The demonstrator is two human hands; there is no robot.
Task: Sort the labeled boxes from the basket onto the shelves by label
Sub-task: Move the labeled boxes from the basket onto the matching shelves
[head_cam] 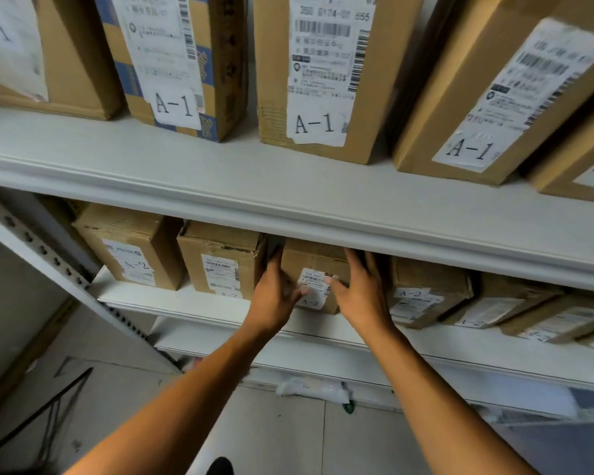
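- The A-2 box (318,269) sits mid-frame on the lower shelf (172,305), its top tucked under the front lip of the upper shelf (254,186), so its upper part is hidden.
- The left hand (277,292) holds its left side, thumb across the front by the label; the fingers reach into the dark gap beside the box and are hard to make out.
- The right hand (361,289) lies along its right side, fingers straight and together, thumb on the label's edge.
- The neighbour box on the left (220,265) and the one on the right (426,289) stand close, leaving narrow gaps.
- The A-1 boxes (318,73) above are cut off by the frame's top.
- At far right, labels blur and cannot be read.
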